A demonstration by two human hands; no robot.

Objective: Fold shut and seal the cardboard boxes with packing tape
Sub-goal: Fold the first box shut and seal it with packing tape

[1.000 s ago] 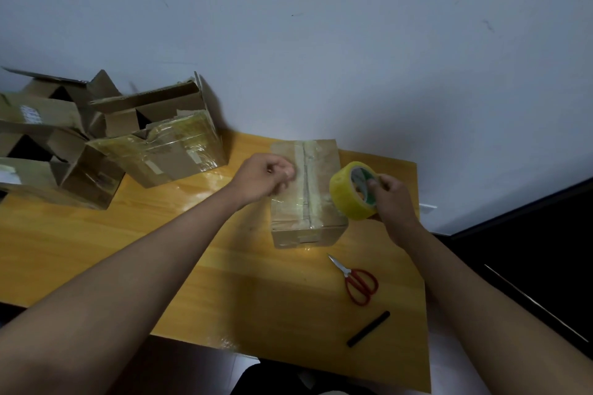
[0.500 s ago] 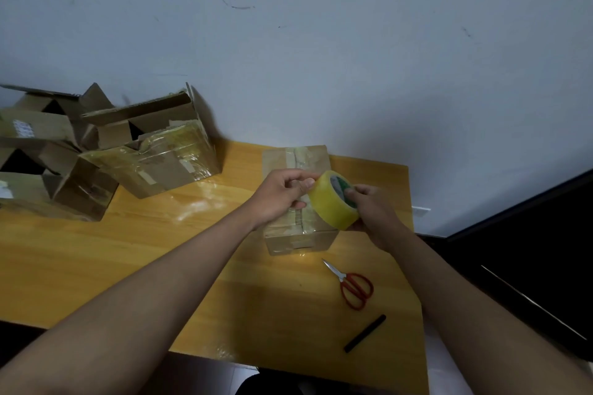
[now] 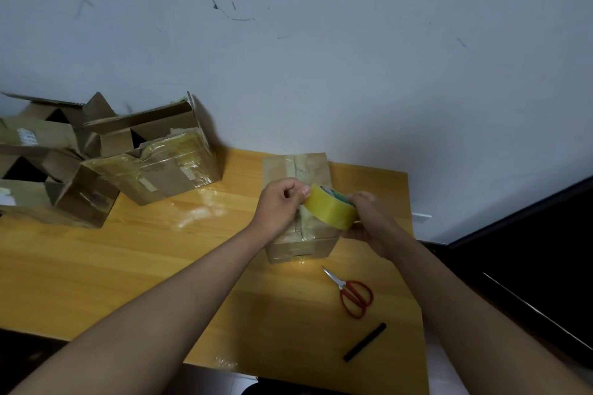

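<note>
The closed cardboard box (image 3: 296, 202) stands on the wooden surface (image 3: 128, 266), near the wall, with tape strips along its top seam. Both hands hold the yellow tape roll (image 3: 330, 210) above the box. The right hand (image 3: 369, 218) grips the roll; the left hand (image 3: 280, 202) pinches its edge with curled fingers. Red scissors (image 3: 353, 295) and a black marker (image 3: 365, 342) lie near the box. Open boxes (image 3: 96, 163) sit at far left.

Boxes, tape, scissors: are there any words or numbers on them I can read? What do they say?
No text here is readable.
White label on the far-left box: print too blurred to read.
Tape roll, in the right hand with the left hand at its edge: green inner core, no legible words.
Scissors: no markings visible.
</note>
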